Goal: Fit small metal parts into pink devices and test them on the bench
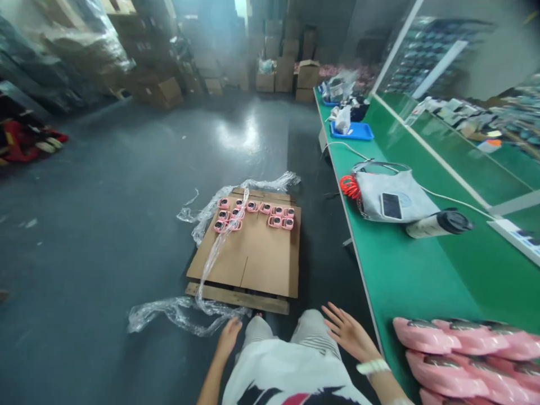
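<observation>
beside the green surface, the right hand hangs open with fingers spread, holding nothing, near the pink bagged packs on its corner. the left hand hangs loosely open by clear plastic wrap trailing off the cardboard-topped pallet with pink gadgets.

Grey floor bearing a wooden pallet topped with cardboard sheets, pink devices and loose plastic wrap. Green bench: grey bag, dark-capped bottle, blue tray, pink packets.
</observation>
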